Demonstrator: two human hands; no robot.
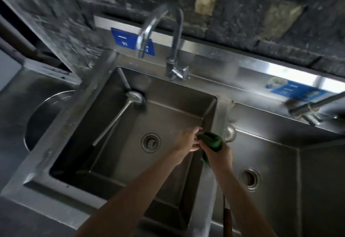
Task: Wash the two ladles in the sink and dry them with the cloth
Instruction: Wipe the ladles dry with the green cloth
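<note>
Ladle [230,133] number one sits between two hands over the divider of a steel double sink; only its rounded bowl shows, peeking out past a green cloth [211,141], while a dark handle runs down toward the bottom edge of the view under the right forearm. The right hand [217,153] is closed around the cloth, which is bunched over the ladle's stem. The left hand [188,140] reaches in from the left, its fingers curled against the cloth and the ladle just beside the right hand; the two hands touch.

The second ladle [116,119] lies in the left basin [168,117], bowl up in the far left corner, its long shaft slanting down toward the near left, ending in a dark grip. A round drain [150,142] sits in the middle of this basin's floor. The right basin [280,162] has its own drain [249,178].

A curved chrome tap [158,31] rises from the back ledge and arches over the left basin. A second tap [315,104] juts in from the right edge. Blue labels [128,39] are stuck to the steel splashback. Behind is a dark, grimy tiled wall [242,12] with a few paler patches. To the far left, a steel tabletop [15,106] holds a round recess.
</note>
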